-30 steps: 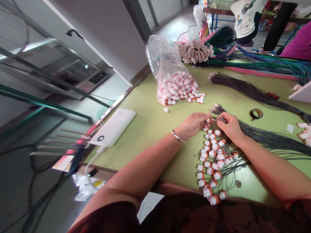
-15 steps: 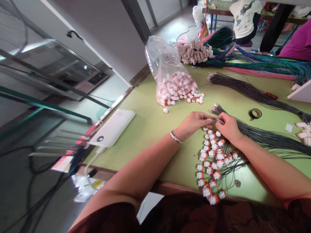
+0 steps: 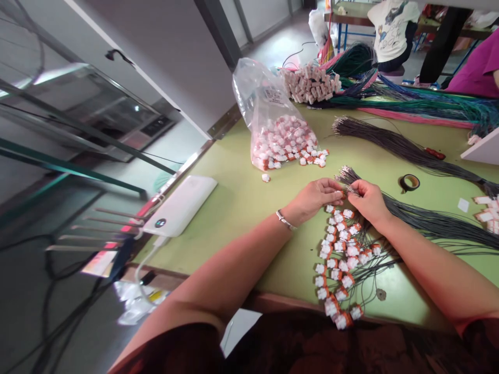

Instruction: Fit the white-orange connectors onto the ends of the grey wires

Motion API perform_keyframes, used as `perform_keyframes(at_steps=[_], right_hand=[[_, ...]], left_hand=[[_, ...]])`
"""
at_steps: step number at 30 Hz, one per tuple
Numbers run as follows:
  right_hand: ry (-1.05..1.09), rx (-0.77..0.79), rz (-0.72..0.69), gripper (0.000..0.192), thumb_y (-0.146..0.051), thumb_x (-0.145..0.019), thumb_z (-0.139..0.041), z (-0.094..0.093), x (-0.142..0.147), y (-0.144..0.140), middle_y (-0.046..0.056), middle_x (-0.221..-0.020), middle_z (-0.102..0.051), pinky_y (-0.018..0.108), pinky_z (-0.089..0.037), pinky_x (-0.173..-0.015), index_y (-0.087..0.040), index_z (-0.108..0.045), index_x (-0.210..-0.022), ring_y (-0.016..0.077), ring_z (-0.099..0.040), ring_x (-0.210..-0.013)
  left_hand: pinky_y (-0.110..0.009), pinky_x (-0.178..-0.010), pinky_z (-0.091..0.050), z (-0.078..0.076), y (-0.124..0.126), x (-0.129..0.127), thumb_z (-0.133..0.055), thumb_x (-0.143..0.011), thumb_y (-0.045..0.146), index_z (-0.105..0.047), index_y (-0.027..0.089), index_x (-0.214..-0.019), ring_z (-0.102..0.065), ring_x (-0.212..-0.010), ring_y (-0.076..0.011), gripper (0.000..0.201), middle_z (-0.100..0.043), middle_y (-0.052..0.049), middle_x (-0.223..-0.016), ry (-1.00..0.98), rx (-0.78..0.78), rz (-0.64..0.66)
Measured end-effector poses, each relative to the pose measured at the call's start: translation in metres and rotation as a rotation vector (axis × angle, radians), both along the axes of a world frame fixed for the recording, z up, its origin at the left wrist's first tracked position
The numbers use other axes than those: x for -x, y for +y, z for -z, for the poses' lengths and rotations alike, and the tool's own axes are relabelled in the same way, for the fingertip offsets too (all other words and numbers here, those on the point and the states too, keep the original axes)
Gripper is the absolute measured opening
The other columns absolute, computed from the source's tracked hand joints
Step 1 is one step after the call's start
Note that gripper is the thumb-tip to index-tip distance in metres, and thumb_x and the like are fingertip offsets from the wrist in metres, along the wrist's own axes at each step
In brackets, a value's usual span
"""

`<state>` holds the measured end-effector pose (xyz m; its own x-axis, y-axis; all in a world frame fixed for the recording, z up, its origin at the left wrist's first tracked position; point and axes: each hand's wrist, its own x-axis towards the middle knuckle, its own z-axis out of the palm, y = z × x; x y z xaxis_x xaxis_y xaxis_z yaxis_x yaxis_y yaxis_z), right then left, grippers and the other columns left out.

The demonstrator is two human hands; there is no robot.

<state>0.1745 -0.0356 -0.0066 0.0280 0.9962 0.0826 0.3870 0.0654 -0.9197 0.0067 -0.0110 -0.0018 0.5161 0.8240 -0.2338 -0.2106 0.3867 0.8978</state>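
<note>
Connectors [image 3: 340, 262], white-and-orange, already on thin dark wires, in rows on green surface [image 3: 241, 197] just below both hands. Left hand [image 3: 316, 195] pinching small connector at fingertips; bracelet on wrist. Right hand [image 3: 368, 200] fingers closed on wire ends, touching left fingertips. Dark wire bundle [image 3: 429, 221] runs from hands off to right. Tape roll [image 3: 410, 182] near, beyond right hand. White power bank [image 3: 180, 205] at left edge. Farther: clear bag of connectors [image 3: 278, 132], some spilled out. Coloured wire bundles [image 3: 409, 101] at far end.

Small white-and-orange connector [image 3: 340, 194] pinched at fingertips, thin dark wire [image 3: 353, 190] meeting it, both just above the row of finished connectors [image 3: 339, 259]
</note>
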Motion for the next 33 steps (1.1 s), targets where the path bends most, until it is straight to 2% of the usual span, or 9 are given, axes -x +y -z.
perform_keyframes(at_steps=[11, 16, 21, 25, 28, 30, 33], right_hand=[[-0.072, -0.016, -0.013, 0.013, -0.031, -0.064, -0.058, 0.007, 0.004, 0.002, -0.001, -0.059, -0.056, 0.025, -0.036, -0.052, -0.019, -0.054, -0.069, 0.0112, -0.043, -0.053], [0.059, 0.047, -0.045, 0.013, -0.032, -0.063, -0.058, 0.001, 0.002, 0.001, -0.004, -0.055, -0.051, 0.024, -0.032, -0.048, -0.019, -0.054, -0.065, 0.0092, -0.038, -0.049], [0.164, 0.127, -0.094, 0.014, -0.032, -0.064, -0.061, -0.002, -0.004, 0.002, -0.006, -0.051, -0.048, 0.024, -0.03, -0.047, -0.019, -0.055, -0.066, 0.0086, -0.036, -0.046], [0.192, 0.103, -0.042, 0.018, -0.036, -0.067, -0.063, -0.004, -0.004, 0.002, -0.004, -0.053, -0.051, 0.025, -0.033, -0.05, -0.019, -0.058, -0.065, 0.01, -0.042, -0.05], [0.23, 0.052, 0.018, 0.023, -0.04, -0.07, -0.065, -0.009, -0.004, 0.001, -0.001, -0.061, -0.059, 0.026, -0.039, -0.058, -0.018, -0.063, -0.067, 0.0121, -0.05, -0.058], [0.279, 0.078, 0.045, 0.025, -0.042, -0.071, -0.065, -0.012, -0.005, -0.001, -0.002, -0.057, -0.057, 0.026, -0.038, -0.057, -0.017, -0.064, -0.069, 0.0119, -0.049, -0.056], [0.295, 0.127, -0.015, 0.024, -0.04, -0.072, -0.064, -0.013, -0.005, -0.002, -0.004, -0.05, -0.05, 0.025, -0.034, -0.05, -0.017, -0.066, -0.076, 0.0101, -0.043, -0.05]], left_hand=[[-0.019, -0.057, -0.049, 0.007, 0.001, -0.005, -0.084, -0.06, 0.023, -0.056, 0.01, -0.076, -0.063, -0.056, -0.0077, 0.034, -0.066, 0.0, -0.063, 0.027, -0.029, -0.033], [-0.021, -0.058, -0.049, 0.005, 0.001, -0.002, -0.083, -0.062, 0.029, -0.059, 0.01, -0.079, -0.062, -0.056, -0.008, 0.036, -0.067, -0.001, -0.065, 0.028, -0.071, 0.014], [-0.022, -0.064, -0.049, 0.0, 0.002, 0.003, -0.083, -0.061, 0.029, -0.062, 0.009, -0.079, -0.063, -0.064, -0.0094, 0.035, -0.068, -0.003, -0.068, 0.031, -0.08, 0.049], [-0.022, -0.063, -0.047, -0.002, 0.004, 0.007, -0.081, -0.063, 0.028, -0.062, 0.01, -0.08, -0.061, -0.062, -0.0081, 0.031, -0.067, -0.003, -0.07, 0.078, -0.116, 0.053], [-0.022, -0.061, -0.047, -0.009, 0.0, 0.009, -0.078, -0.066, 0.026, -0.064, 0.01, -0.079, -0.059, -0.062, -0.0089, 0.024, -0.067, -0.003, -0.071, 0.21, -0.298, 0.159], [-0.023, -0.064, -0.047, -0.019, -0.005, 0.01, -0.074, -0.069, 0.023, -0.067, 0.012, -0.079, -0.061, -0.066, -0.0111, 0.017, -0.069, -0.004, -0.075, 0.32, -0.505, 0.332], [-0.025, -0.07, -0.048, -0.036, -0.01, 0.014, -0.068, -0.075, 0.022, -0.071, 0.015, -0.083, -0.064, -0.074, -0.0137, 0.012, -0.071, -0.006, -0.083, 0.408, -0.776, 0.567]])
